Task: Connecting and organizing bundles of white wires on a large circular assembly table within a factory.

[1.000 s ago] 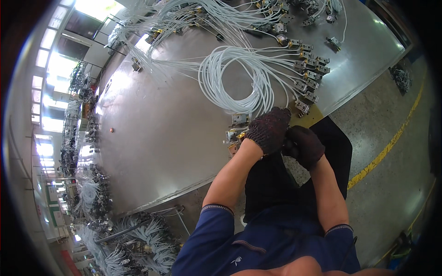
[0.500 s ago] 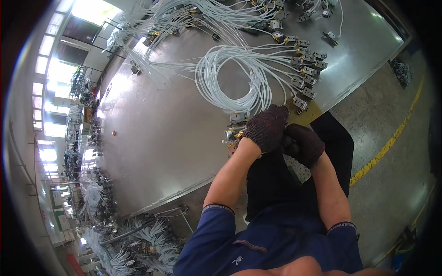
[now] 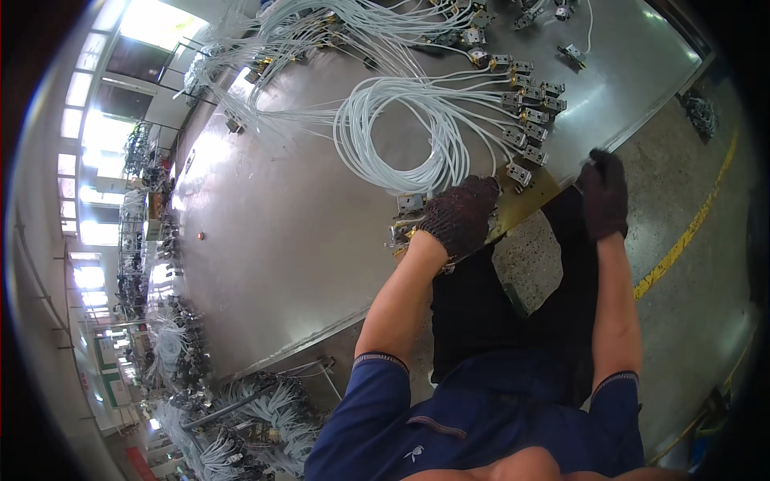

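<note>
My left hand, in a dark knitted glove, is closed at the table's near edge, beside the lower end of a coil of white cables. What its fingers grip is hidden under the glove. Metal box-shaped fittings stick out just left of that hand. More such fittings end the cables to the right of the coil. Beyond the table edge on the right, my right hand, gloved alike, is raised with curled fingers. Something small and pale shows at its fingertips, too unclear to name.
The metal table bears a brass-coloured plate at its near edge. Further bundles of white cables lie at the far side. A loose fitting lies far right. Racks of hanging cables stand at lower left.
My right hand has left the left hand's side and moved right and away, past the table edge. My left hand stays nearly in place beside the coil.
</note>
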Available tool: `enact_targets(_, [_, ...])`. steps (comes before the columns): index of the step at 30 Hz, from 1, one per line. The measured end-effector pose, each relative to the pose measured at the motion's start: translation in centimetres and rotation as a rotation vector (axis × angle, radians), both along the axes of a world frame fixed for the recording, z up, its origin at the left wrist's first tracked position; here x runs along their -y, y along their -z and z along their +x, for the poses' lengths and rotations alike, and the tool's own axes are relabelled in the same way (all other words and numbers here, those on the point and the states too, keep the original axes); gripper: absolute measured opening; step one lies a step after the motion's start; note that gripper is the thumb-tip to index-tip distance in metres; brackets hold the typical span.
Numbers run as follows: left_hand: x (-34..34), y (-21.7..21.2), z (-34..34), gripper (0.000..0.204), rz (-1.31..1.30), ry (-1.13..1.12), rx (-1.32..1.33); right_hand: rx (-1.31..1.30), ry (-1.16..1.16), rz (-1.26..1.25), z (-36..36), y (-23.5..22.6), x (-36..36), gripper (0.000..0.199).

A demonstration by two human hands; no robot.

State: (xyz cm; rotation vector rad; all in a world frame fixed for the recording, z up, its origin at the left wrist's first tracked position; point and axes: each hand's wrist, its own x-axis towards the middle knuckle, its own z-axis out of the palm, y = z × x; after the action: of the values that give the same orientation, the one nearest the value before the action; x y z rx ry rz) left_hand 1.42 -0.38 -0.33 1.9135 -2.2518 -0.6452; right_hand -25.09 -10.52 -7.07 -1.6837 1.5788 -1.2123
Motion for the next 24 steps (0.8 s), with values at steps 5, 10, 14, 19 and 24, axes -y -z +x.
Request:
enact_targets(5, [0.5,-0.2,0.4,0.048,0.009,0.025,0.019,-0.310,0.132,-0.226,1.3,-0.5,6.3,0.039])
enact_targets(10, [0.8,-0.1,0.8,0.043,0.044,-0.030,-0.147,-0.352,0.068,-0.433,1.3,0.2,8.8,0.036])
enact_targets(14, [1.4,-0.9,1.0,0.042,0.235,-0.175,-0.332,-0.215,0.084,-0.223,0.2,0.4,9.2,0.026])
enact_targets(19, [1.3,-2.4,1.3,0.043,0.441,-0.354,-0.596,0.040,0.079,-0.308,-1.4,1.2,6.3,0.024])
enact_targets(24, [1.5,-2.8,1.3,0.038,0.455,-0.365,-0.755,0.169,0.109,-0.243,-3.2,5.6,-0.6,0.024])
